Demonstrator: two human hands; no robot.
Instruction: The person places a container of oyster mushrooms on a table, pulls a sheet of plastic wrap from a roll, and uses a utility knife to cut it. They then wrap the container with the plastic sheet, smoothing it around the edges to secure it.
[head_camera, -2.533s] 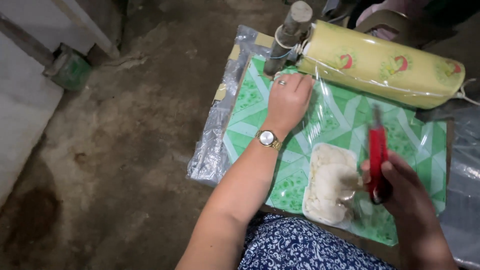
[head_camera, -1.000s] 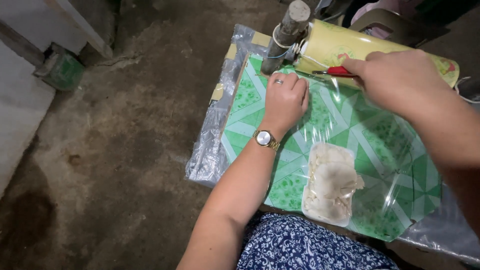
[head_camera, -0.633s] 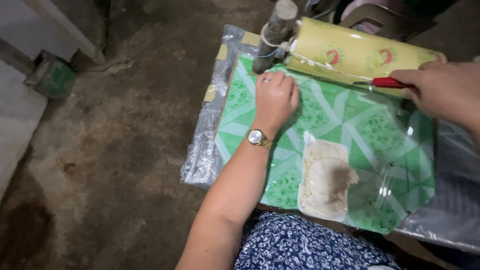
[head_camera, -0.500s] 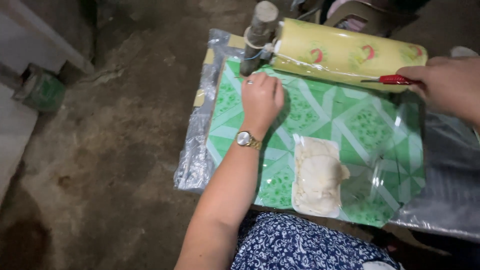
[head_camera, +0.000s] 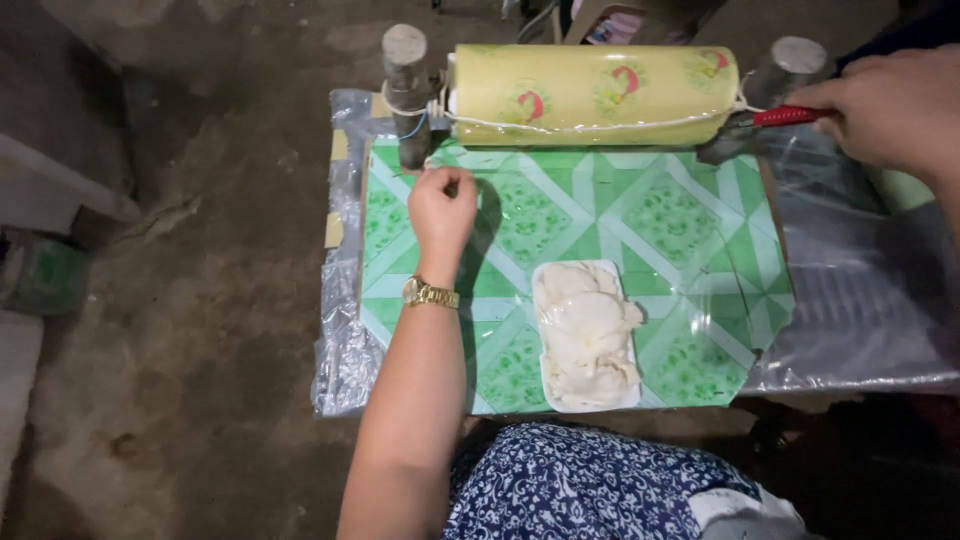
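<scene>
The red-handled cutter (head_camera: 790, 116) has travelled along the film roll (head_camera: 592, 92) to its right end, gripped in the right hand (head_camera: 890, 115). The left hand (head_camera: 442, 205), fingers curled, pins the film flat; best keep it taut over the white tray (head_camera: 587, 336).

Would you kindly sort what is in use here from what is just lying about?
In use: left hand on clear film; right hand holding red-handled cutter; film roll; white tray.
Lying about: green container; plastic sheet.

one roll of yellow wrap (head_camera: 592, 88), two grey posts (head_camera: 405, 92), one white tray (head_camera: 587, 336), one red-handled tool (head_camera: 772, 120), one gold watch (head_camera: 430, 294).
</scene>
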